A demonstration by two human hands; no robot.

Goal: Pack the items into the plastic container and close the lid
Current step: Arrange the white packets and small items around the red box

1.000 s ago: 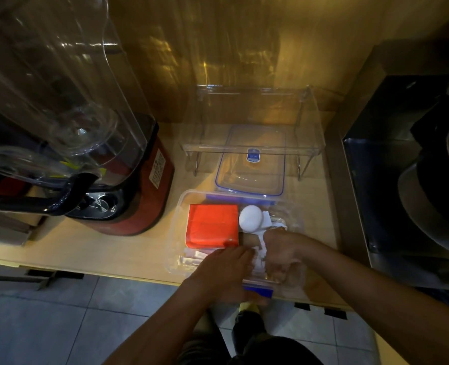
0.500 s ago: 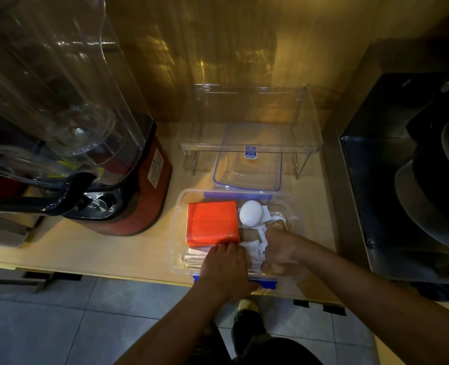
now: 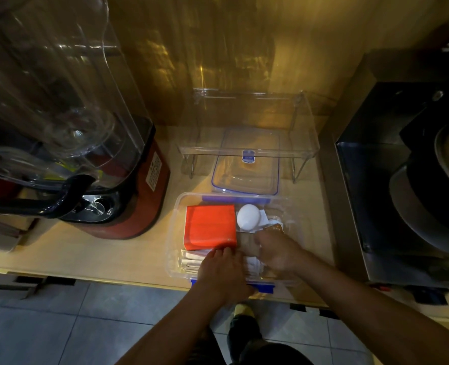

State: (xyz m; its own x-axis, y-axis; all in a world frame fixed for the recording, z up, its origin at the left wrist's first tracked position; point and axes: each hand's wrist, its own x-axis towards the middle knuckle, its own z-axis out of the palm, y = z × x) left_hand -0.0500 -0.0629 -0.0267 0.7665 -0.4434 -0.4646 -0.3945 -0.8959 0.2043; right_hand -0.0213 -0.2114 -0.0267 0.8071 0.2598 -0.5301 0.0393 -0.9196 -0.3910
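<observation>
A clear plastic container with blue clips stands at the counter's front edge. Inside lie an orange-red packet, a white egg-shaped item, a brown object and pale folded packets. My left hand reaches over the near rim, fingertips pressing down on the packets beside the orange-red packet. My right hand is inside the container on the right, fingers curled over the brown object and white wrappers. The clear lid with a blue edge lies just behind the container, under a clear shelf.
A red blender base with a tall clear jug stands to the left. A clear acrylic riser shelf spans the lid at the back. A dark metal appliance fills the right side. Tiled floor lies below the counter edge.
My left hand has slid forward from the near rim to the packets by the orange-red packet. My right hand has shifted slightly deeper over the brown object.
</observation>
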